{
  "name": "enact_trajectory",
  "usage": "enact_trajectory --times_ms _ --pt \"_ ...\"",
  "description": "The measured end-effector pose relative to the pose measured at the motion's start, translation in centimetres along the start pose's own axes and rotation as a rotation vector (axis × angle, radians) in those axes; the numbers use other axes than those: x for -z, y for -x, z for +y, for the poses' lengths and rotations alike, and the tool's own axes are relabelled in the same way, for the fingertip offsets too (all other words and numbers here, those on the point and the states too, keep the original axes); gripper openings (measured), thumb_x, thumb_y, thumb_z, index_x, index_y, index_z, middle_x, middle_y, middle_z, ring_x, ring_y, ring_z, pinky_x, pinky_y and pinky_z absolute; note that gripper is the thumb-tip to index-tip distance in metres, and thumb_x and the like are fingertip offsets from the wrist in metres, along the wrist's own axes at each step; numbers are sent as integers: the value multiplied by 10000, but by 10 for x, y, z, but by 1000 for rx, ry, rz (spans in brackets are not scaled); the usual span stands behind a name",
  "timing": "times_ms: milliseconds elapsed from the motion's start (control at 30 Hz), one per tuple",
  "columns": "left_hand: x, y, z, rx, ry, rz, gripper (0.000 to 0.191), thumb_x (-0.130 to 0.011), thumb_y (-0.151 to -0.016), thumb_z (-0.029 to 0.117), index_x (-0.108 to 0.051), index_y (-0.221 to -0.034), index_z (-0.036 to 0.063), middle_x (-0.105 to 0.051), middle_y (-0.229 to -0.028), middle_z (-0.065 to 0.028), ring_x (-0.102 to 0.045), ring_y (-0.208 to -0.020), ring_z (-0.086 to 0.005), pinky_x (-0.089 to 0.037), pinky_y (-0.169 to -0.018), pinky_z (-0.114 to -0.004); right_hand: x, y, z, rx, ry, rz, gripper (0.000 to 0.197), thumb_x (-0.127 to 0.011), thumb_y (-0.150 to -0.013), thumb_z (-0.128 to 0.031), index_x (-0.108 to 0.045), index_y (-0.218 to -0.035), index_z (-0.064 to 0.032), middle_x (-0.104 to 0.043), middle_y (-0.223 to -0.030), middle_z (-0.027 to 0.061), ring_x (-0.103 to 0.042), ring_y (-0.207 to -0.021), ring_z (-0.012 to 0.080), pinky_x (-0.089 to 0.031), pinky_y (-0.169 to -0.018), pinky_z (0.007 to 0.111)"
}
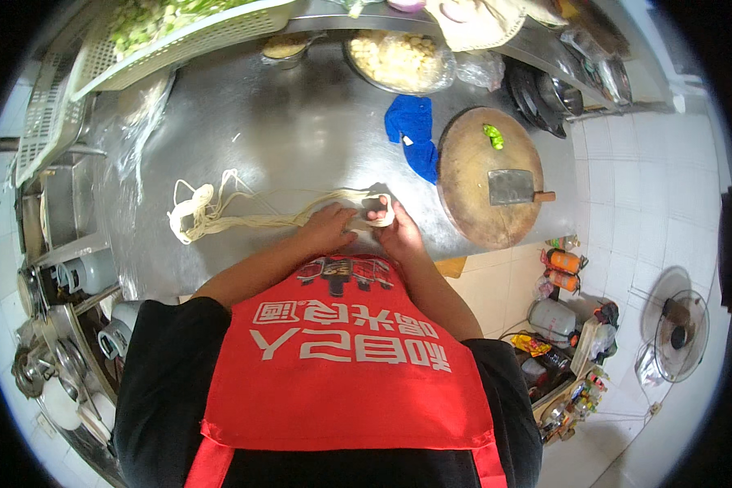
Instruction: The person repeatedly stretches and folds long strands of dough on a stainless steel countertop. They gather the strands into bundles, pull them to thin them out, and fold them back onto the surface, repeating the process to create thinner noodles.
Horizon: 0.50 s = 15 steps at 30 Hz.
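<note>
Long pale dough strands (250, 219), apparently noodles, stretch across the steel worktop (268, 140) in front of me. Their left end lies in a loose, tangled coil. My left hand (329, 227) is palm down over the strands, which pass between its thumb and fingers; its underside is hidden. Close to its right, my right hand (401, 232) has the looped end of the bundle around its curled fingers. Both hands are low over the worktop's near edge, just beyond my red apron (348, 396).
Right of my hands, a round wooden chopping board (463, 177) carries a cleaver (511, 187) and a green pepper piece (493, 136). A blue cloth (416, 131) lies beside it. Farther back are a bowl of pale chunks (396, 61) and a small bowl (285, 50). A perforated basket (183, 46) overhangs the back left.
</note>
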<state>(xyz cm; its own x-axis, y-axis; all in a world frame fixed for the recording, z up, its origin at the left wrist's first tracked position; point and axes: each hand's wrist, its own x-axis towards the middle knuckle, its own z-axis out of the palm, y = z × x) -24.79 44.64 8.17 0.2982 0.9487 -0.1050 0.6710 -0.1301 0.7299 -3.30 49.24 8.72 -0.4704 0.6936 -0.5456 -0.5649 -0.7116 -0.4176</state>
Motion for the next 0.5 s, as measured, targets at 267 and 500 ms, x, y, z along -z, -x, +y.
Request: enact_trajectory --times_ms 267,500 --pt "26 10 -3 30 89 -401 392 -557 -901 414 -668 -888 38 -642 -882 -236 -619 -856 -423 -478 -808 -504 -24 -30 -8 -52 -149 149 411 -355 -1041 -374 -563 -1047 -19 -637 -878 79 -616 -843 246 -486 -812 367" --pt "35 27 -4 191 48 -336 393 -496 -943 393 -665 -971 40 -651 -989 -237 -618 -929 -415 -476 -846 -503 -13 -42 -15 71 84 274 283 -433 -1032 -294 -564 -1019 -44 -664 -899 75 -650 -767 194 -510 -621 312"
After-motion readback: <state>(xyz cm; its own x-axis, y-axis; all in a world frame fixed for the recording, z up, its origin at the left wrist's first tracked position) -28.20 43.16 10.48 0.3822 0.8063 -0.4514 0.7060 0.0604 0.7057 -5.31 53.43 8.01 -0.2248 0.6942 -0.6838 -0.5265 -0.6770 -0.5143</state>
